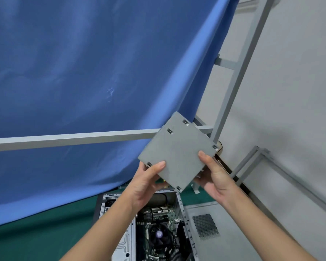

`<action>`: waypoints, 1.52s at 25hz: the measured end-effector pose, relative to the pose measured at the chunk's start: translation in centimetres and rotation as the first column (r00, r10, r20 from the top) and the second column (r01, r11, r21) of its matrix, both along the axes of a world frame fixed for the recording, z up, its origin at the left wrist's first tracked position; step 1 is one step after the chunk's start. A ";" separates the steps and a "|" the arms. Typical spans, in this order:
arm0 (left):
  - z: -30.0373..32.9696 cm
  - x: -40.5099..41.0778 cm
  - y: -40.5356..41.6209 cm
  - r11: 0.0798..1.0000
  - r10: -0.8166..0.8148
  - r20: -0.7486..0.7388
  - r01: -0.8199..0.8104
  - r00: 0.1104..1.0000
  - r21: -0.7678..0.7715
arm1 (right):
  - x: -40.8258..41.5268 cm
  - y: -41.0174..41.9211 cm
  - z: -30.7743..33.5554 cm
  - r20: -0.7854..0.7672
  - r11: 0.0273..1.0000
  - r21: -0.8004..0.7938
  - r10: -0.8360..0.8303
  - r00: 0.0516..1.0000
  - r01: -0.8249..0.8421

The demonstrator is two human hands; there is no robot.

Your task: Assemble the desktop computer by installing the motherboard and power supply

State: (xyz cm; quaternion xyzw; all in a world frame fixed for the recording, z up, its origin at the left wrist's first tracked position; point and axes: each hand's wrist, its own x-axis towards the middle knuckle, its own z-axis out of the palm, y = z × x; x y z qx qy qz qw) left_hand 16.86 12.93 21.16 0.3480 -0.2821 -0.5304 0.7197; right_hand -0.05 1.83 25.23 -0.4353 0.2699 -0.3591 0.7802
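Both hands, left hand and right hand, grasp a grey metal box, probably the power supply, above the open case; below the fingers the motherboard already sits inside.

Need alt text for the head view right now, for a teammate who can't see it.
Both hands, left hand and right hand, hold a grey metal box up above the open computer case, where the motherboard already sits.
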 end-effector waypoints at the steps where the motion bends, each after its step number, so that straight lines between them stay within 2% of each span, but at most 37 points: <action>1: 0.2 0.0 0.1 0.999 0.038 0.005 -0.038 0.999 0.004 | 0.1 0.0 -0.3 -0.005 0.999 0.023 0.027 1.000 -0.026; 5: 1.1 0.4 0.4 0.983 0.183 0.101 -0.184 0.978 0.006 | 0.0 -0.3 -2.1 -0.006 0.981 0.155 0.118 0.993 -0.115; 7: 1.4 1.0 0.9 0.964 0.258 0.219 -0.266 0.941 0.007 | -0.4 -0.3 -2.7 -0.032 0.973 0.198 0.127 0.991 -0.118; 9: 1.7 1.2 1.2 0.940 0.307 0.376 -0.339 0.874 0.022 | -0.9 -0.1 -2.8 -0.148 0.980 0.173 0.129 0.981 -0.103; 11: 1.5 1.3 1.6 0.929 0.318 0.503 -0.369 0.804 0.003 | -1.3 0.3 -3.1 -0.365 0.997 0.040 0.077 0.928 -0.067; 13: 1.4 1.1 1.9 0.927 0.301 0.619 -0.375 0.726 -0.011 | -2.0 1.0 -2.9 -0.550 0.956 -0.292 -0.149 0.822 -0.022; 15: 1.6 1.0 1.9 0.917 0.265 0.742 -0.400 0.616 0.005 | -2.7 1.7 -1.8 -0.535 0.748 -0.660 -0.407 0.741 -0.065; 16: 1.8 0.9 1.8 0.914 0.243 0.803 -0.405 0.545 -0.001 | -2.8 1.9 -1.0 -0.516 0.623 -0.765 -0.446 0.731 -0.160; 17: 2.1 0.7 1.7 0.919 0.223 0.857 -0.394 0.464 -0.025 | -2.7 2.1 -0.2 -0.529 0.496 -0.817 -0.438 0.727 -0.296; 19: 2.8 0.0 1.2 0.938 0.180 0.936 -0.340 0.304 -0.071 | -2.1 1.7 1.1 -0.610 0.248 -0.788 -0.443 0.657 -0.564; 20: 3.0 -0.4 1.0 0.945 0.155 0.959 -0.317 0.236 -0.074 | -1.6 1.4 1.5 -0.650 0.187 -0.742 -0.435 0.623 -0.644; 21: 3.2 -0.8 0.9 0.951 0.130 0.974 -0.300 0.183 -0.071 | -1.3 1.1 1.7 -0.687 0.184 -0.711 -0.391 0.613 -0.679; 22: 3.3 -1.1 0.8 0.956 0.106 0.983 -0.286 0.147 -0.060 | -1.2 0.7 1.8 -0.708 0.223 -0.701 -0.324 0.627 -0.677; 26: 3.3 -1.7 0.7 0.959 0.045 0.995 -0.284 0.089 -0.018 | -1.6 -0.2 0.4 -0.650 0.357 -0.742 -0.178 0.739 -0.567; 28: 2.6 -1.8 1.4 0.943 0.098 0.983 -0.329 0.155 -0.042 | -2.5 -0.6 -0.6 -0.608 0.448 -0.737 -0.112 0.786 -0.506; 29: 1.8 -1.7 1.9 0.924 0.139 0.962 -0.379 0.235 -0.041 | -3.3 -0.9 -1.0 -0.583 0.492 -0.731 -0.091 0.807 -0.473; 30: 0.7 -1.7 2.4 0.899 0.169 0.923 -0.438 0.347 0.000 | -4.2 -1.3 -1.3 -0.557 0.532 -0.725 -0.079 0.827 -0.438; 32: -1.9 -2.0 3.6 0.839 0.140 0.743 -0.478 0.654 0.262 | -6.3 -2.0 -1.8 -0.531 0.596 -0.698 -0.058 0.845 -0.398; 33: -3.2 -2.5 4.0 0.819 0.099 0.607 -0.411 0.788 0.400 | -7.2 -2.3 -2.0 -0.524 0.621 -0.680 -0.042 0.851 -0.389; 34: -4.2 -3.4 4.0 0.825 0.048 0.482 -0.306 0.875 0.474 | -8.2 -2.6 -2.1 -0.512 0.643 -0.663 -0.016 0.859 -0.384; 36: -4.9 -5.1 3.3 0.864 -0.089 0.361 -0.108 0.928 0.491 | -9.6 -3.1 -2.2 -0.481 0.687 -0.616 0.059 0.875 -0.385; 38: -4.5 -6.5 1.9 0.911 -0.151 0.323 0.005 0.934 0.413 | -10.7 -3.8 -2.3 -0.427 0.727 -0.571 0.135 0.894 -0.382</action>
